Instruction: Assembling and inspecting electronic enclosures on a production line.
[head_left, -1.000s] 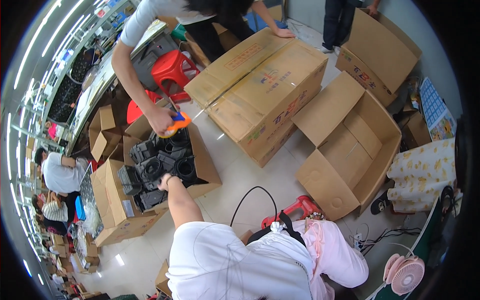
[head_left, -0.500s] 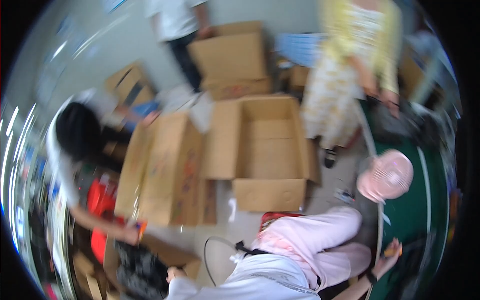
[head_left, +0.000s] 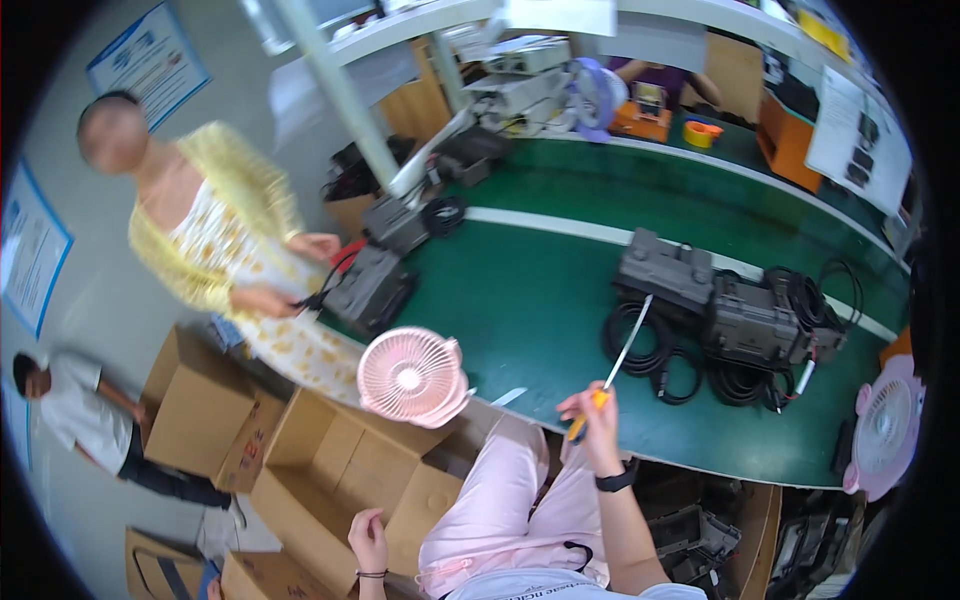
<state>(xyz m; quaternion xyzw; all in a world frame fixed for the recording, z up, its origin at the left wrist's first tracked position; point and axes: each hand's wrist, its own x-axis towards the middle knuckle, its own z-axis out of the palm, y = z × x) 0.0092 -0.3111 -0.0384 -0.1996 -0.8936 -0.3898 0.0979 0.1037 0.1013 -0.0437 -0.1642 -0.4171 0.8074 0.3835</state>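
My right hand (head_left: 596, 418) is closed round the orange handle of a screwdriver (head_left: 622, 352) at the near edge of the green table (head_left: 510, 340). The long shaft slants up and away, its tip appearing beside a dark grey plastic case (head_left: 668, 272). Coiled black cable (head_left: 640, 335) lies by that case, and a second grey case (head_left: 752, 322) with cables sits to its right. Low on the left, my left hand (head_left: 368, 540) hangs beside an open cardboard box (head_left: 330, 450), its fingers loosely bent with nothing in them.
A pink fan (head_left: 408, 377) stands at the table's near left corner, another fan (head_left: 888, 425) at the right. A person in yellow (head_left: 240, 250) handles a cable by a grey case (head_left: 370, 287). Below the table sits a box of dark parts (head_left: 690, 540).
My view has swung right from the cardboard boxes to the green table. My right hand, with the screwdriver, now shows near the middle; my left hand is by the open box.
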